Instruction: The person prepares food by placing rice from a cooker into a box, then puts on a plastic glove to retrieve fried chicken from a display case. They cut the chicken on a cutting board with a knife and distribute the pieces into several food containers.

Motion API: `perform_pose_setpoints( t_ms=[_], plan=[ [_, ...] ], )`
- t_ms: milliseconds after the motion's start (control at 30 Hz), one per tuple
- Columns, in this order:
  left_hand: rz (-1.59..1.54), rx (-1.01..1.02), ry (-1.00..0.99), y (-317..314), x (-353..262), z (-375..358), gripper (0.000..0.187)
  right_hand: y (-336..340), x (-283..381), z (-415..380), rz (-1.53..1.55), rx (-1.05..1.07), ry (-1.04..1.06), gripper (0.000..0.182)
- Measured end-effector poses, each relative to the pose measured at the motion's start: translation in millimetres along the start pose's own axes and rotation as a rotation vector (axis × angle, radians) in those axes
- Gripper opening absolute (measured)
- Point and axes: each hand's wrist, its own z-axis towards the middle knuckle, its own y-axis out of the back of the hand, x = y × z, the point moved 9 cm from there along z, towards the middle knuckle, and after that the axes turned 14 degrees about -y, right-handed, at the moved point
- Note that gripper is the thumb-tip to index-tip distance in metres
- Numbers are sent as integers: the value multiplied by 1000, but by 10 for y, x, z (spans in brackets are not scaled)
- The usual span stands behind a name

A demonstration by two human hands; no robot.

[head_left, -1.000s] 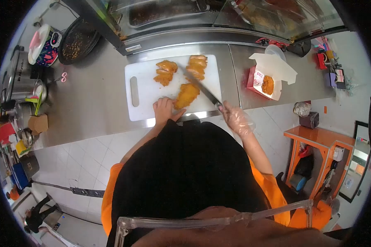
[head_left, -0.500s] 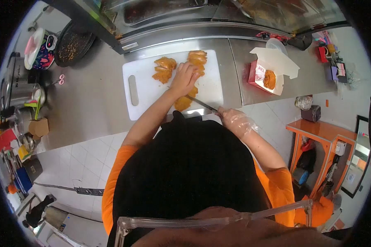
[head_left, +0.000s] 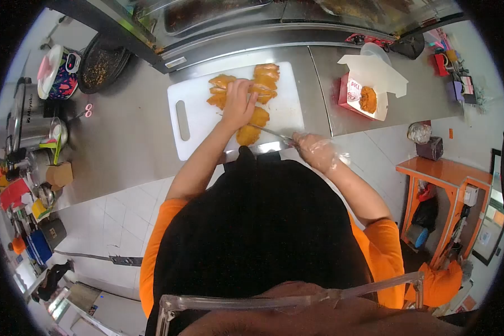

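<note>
On a white cutting board (head_left: 204,123) lie several pieces of golden fried chicken: a cut group (head_left: 265,81) at the upper right, another (head_left: 218,89) at the upper left, and an uncut-looking piece (head_left: 252,133) near the front edge. My left hand (head_left: 239,103) is bare and rests between these pieces, fingers bent; whether it grips any chicken is hidden. In my right hand (head_left: 315,151), which wears a clear plastic glove, is the handle of a knife (head_left: 271,133). Its blade points left, with the tip at the front piece.
An open red and white box (head_left: 350,92) holding a chicken piece stands right of the board. A glass-fronted cabinet runs behind the counter (head_left: 123,129). At the left are a black pan (head_left: 102,64), pink scissors (head_left: 88,110) and a large pot (head_left: 28,120).
My left hand has moved left, away from the upper right chicken group, towards the upper left one. The knife remains in my right hand, at the front piece. The whole view has shifted slightly.
</note>
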Motion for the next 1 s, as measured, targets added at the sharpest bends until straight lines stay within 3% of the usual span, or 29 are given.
perform_pose_setpoints(
  t_ms=[67, 200, 367, 567, 667, 800, 1000],
  plan=[
    [0, -16, 39, 43, -75, -31, 28, 218, 139, -194, -32, 111, -49, 21],
    [-28, -6, 110, -159, 133, -433, 27, -268, 112, -77, 114, 83, 18, 22],
    [51, 8, 48, -28, 54, -308, 29, -651, -57, 178, 160, 22, 32, 26],
    [44, -63, 85, 146, -86, -334, 29, -229, 121, -202, -100, 155, -144, 32],
    [56, -58, 147, 145, -44, -492, 28, -462, 180, -184, 70, 302, -143, 22],
    [41, 48, 67, 21, -79, -502, 28, -498, 163, -110, 169, 293, -125, 23],
    [45, 7, 103, 12, 38, -545, 28, -610, 104, 17, 157, 165, -11, 32]
  ],
)
